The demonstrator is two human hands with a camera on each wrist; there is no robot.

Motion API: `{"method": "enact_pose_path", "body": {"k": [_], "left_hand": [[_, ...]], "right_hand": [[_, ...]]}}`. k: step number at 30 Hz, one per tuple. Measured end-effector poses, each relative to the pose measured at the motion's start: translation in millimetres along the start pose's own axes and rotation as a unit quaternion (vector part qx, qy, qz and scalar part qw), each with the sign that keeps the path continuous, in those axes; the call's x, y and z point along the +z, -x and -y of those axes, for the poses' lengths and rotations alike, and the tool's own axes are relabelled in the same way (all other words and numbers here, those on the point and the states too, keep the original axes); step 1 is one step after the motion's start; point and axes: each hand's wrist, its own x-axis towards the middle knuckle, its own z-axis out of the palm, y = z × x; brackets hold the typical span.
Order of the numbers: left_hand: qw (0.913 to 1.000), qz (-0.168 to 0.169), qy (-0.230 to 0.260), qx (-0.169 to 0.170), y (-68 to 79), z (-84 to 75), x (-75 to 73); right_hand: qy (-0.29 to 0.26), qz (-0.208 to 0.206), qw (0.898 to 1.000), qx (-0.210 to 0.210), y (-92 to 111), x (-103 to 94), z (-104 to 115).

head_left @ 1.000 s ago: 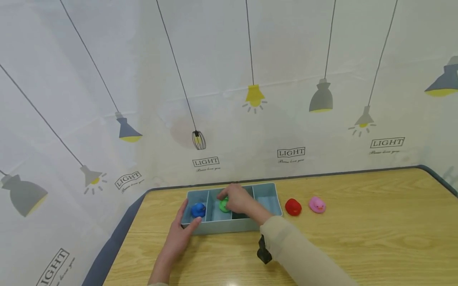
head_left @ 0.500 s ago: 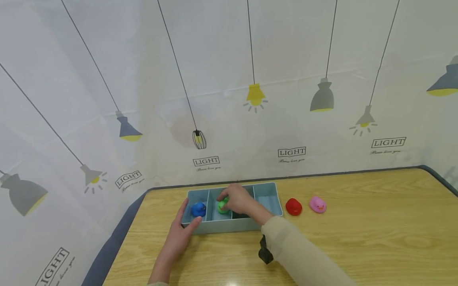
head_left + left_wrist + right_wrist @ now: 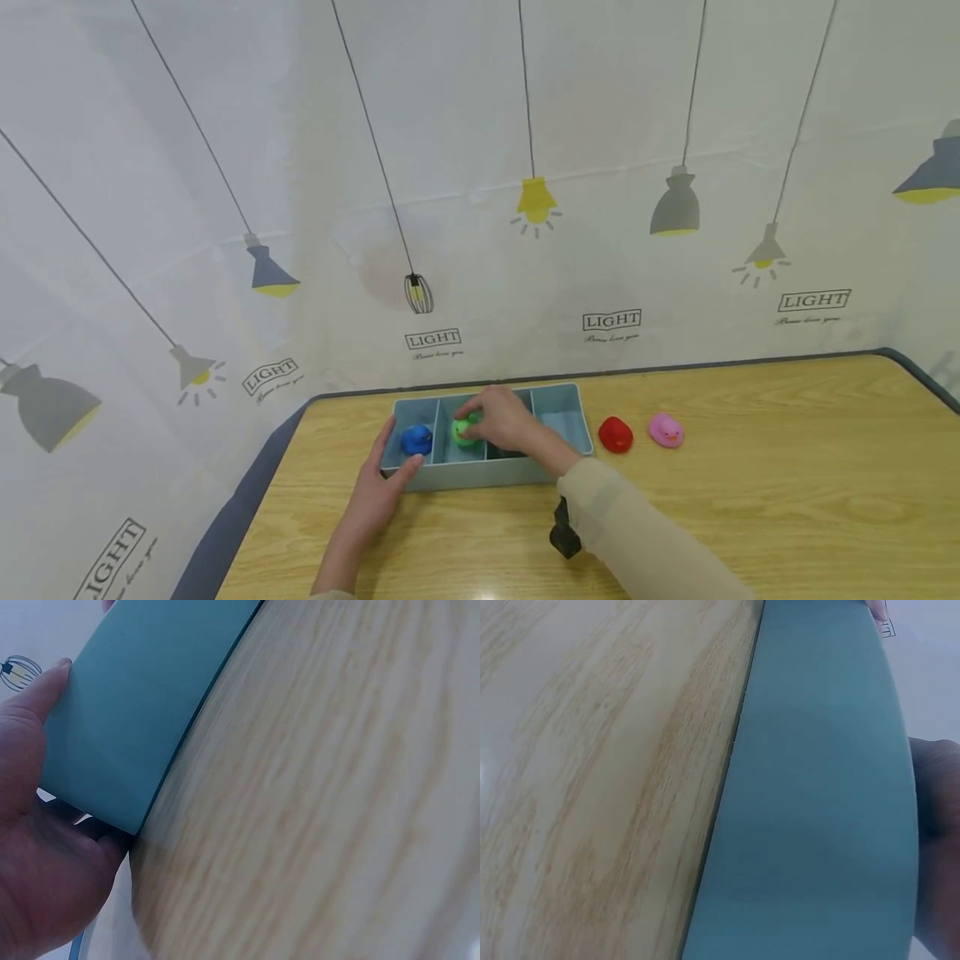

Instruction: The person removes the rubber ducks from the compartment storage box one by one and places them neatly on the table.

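A blue-grey divided box (image 3: 480,476) stands at the back of the table. My left hand (image 3: 377,493) holds its left end, thumb at the front rim and fingers along the left side; the left wrist view shows the hand around that corner. A blue rubber duck (image 3: 416,439) sits in the leftmost compartment. In the compartment beside it, my right hand (image 3: 504,419) pinches a green rubber duck (image 3: 462,432) between thumb and fingers, covering part of it. The right wrist view shows mostly the box's front wall (image 3: 817,787), which hides the fingers.
Right of the box, a red duck (image 3: 616,435) and a pink duck (image 3: 666,430) rest on the wooden table (image 3: 750,500). Behind the table's dark back edge hangs a cloth (image 3: 480,275) printed with lamps. A black wrist device (image 3: 565,530) hangs below the right sleeve.
The green duck has shifted slightly left within its compartment and more of it shows past the right hand. The left hand has stayed on the box.
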Motion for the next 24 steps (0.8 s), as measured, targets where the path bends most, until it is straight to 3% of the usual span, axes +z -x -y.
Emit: {"method": "enact_pose_path", "body": {"k": [17, 24], "left_hand": [[1.0, 0.002, -0.001, -0.003, -2.1, 0.3, -0.5], [1.0, 0.0, 0.003, -0.005, -2.2, 0.1, 0.2]], "right_hand": [[-0.085, -0.037, 0.996, -0.015, 15.1, -20.0, 9.3], [-0.105, -0.034, 0.994, -0.021, 23.5, -40.2, 10.7]]}}
